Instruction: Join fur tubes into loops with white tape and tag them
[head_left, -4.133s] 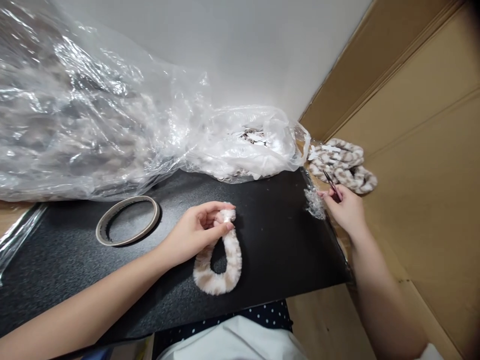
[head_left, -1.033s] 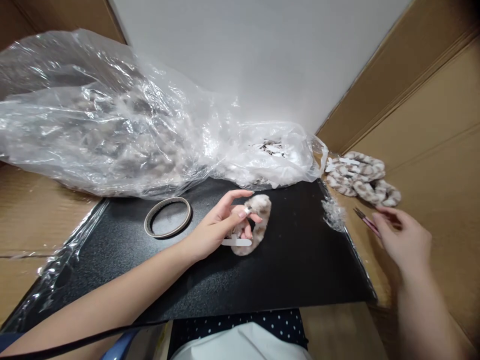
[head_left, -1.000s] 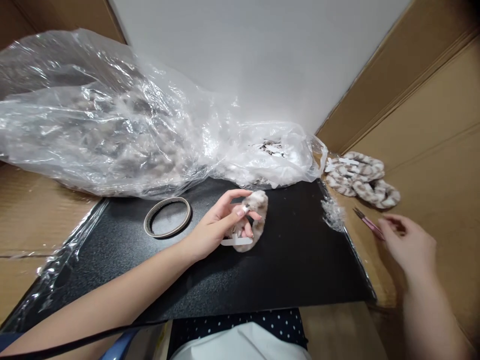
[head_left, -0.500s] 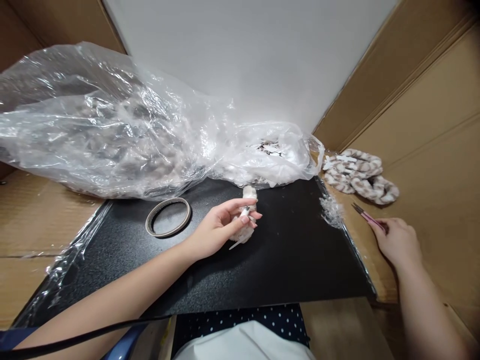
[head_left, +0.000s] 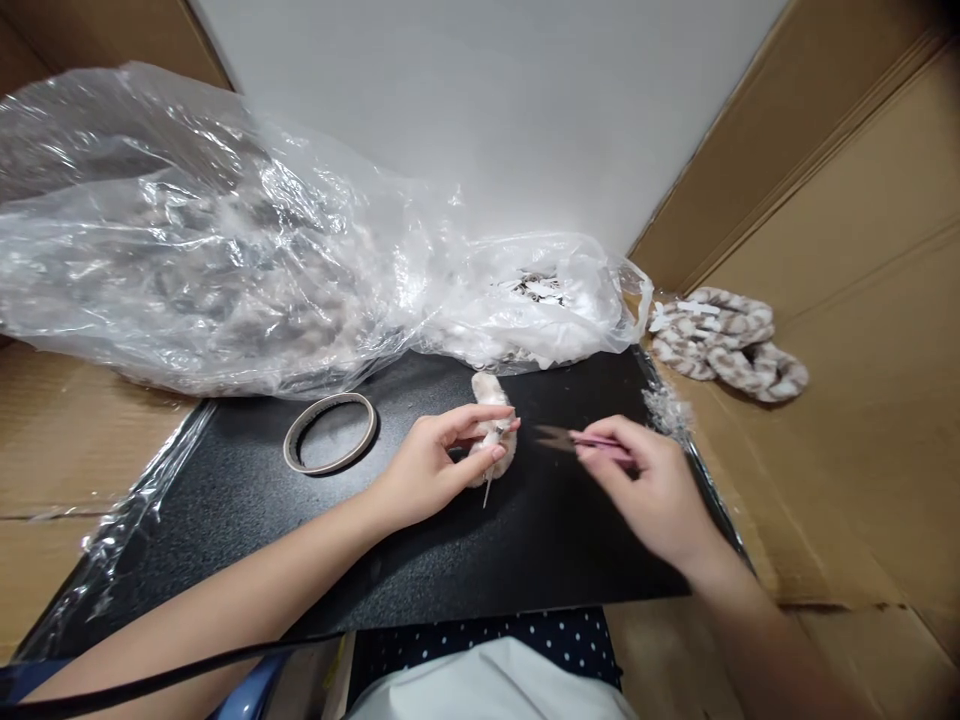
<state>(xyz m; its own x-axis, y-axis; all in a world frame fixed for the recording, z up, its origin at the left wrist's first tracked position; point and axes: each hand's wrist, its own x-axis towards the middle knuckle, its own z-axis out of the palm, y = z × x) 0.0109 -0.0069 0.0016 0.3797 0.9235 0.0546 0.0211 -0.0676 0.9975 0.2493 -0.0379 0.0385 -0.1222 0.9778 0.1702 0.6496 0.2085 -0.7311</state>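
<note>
My left hand [head_left: 444, 462] is closed on a fluffy white fabric loop [head_left: 491, 392], pressed against the black tabletop. A thin white strip [head_left: 487, 492] hangs down from the loop below my thumb. My fingers hide much of the loop's middle. In my right hand [head_left: 651, 482] are thread snips [head_left: 600, 446] with pink handles, their blades pointing left toward the loop. The blades are smeared by motion and stand apart from the loop, over the tabletop [head_left: 555, 550].
A large clear plastic bag [head_left: 187, 290] of fluffy pieces and a smaller bag [head_left: 555, 320] of white tags lie behind. A roll of tape [head_left: 330, 432] rests at left. Brown-and-white plush loops [head_left: 750, 345] and plastic scraps [head_left: 667, 408] lie at right, beside cardboard [head_left: 840, 250].
My right hand has swung left with the snips, from the cardboard to over the tabletop near the loop. My left hand keeps its hold; the loop and strip have turned slightly.
</note>
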